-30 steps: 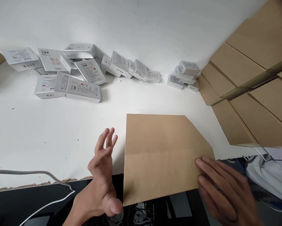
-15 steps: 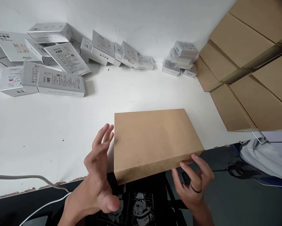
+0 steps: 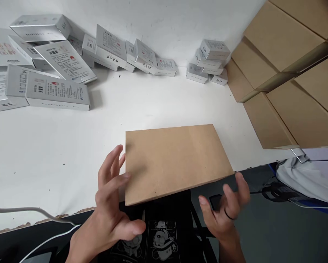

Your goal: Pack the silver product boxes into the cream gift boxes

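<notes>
A flat brown cardboard box (image 3: 174, 160) lies on the white desk (image 3: 57, 146), a little toward 5 o'clock from the middle of the view, and its near edge sticks out past the front edge of the desk. The left hand (image 3: 111, 204) is at 7 o'clock from the box, with the fingers spread open; the fingertips (image 3: 127, 176) are at the left edge of the box, just touching it or almost, and I cannot tell which. The right hand (image 3: 225, 213) is at 5 o'clock, below the near right corner of the box, open with the fingers curled upward and holding nothing; it is just beside the corner but apart from it. A dark ring (image 3: 228, 215) is on one finger of this hand. At 10 to 11 o'clock, a loose pile of silver-white cartons (image 3: 57, 91) lies on the desk along the wall, and a smaller pile (image 3: 211, 60) is at 1 o'clock. At 2 to 3 o'clock, large flat brown cardboard sheets (image 3: 289, 73) lean in a stack. A white cable (image 3: 38, 212) runs along the front edge of the desk at 8 o'clock.
</notes>
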Motion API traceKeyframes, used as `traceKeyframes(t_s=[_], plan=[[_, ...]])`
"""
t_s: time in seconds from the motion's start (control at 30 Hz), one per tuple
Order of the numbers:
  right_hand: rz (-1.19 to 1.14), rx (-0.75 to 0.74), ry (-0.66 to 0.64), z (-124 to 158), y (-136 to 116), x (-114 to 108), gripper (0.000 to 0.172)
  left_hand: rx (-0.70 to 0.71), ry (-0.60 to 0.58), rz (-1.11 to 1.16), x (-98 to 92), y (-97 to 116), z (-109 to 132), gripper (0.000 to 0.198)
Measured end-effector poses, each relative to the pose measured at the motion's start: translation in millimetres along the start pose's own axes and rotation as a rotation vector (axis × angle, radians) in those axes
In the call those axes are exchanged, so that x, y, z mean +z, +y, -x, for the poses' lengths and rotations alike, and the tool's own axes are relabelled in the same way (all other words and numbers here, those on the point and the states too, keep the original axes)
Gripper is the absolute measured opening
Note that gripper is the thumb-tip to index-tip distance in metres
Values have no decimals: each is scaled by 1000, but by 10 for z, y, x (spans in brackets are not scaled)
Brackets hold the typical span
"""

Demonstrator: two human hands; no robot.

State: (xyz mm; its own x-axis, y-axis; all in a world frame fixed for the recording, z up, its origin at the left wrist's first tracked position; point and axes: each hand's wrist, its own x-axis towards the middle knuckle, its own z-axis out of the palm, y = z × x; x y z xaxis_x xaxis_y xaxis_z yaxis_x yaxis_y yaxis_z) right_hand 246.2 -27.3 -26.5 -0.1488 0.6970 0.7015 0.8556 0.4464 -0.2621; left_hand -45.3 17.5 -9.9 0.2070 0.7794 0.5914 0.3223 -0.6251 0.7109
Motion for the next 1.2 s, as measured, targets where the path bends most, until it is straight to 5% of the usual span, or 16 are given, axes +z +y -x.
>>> traceKeyframes(t_s=[0.37, 1.2], plan=[[9, 29, -14, -48, 41, 94, 57, 84, 64, 101, 13, -49, -87, 91], [-10, -24, 61, -99, 153, 212, 67, 37, 55, 79, -3, -32, 40, 85]])
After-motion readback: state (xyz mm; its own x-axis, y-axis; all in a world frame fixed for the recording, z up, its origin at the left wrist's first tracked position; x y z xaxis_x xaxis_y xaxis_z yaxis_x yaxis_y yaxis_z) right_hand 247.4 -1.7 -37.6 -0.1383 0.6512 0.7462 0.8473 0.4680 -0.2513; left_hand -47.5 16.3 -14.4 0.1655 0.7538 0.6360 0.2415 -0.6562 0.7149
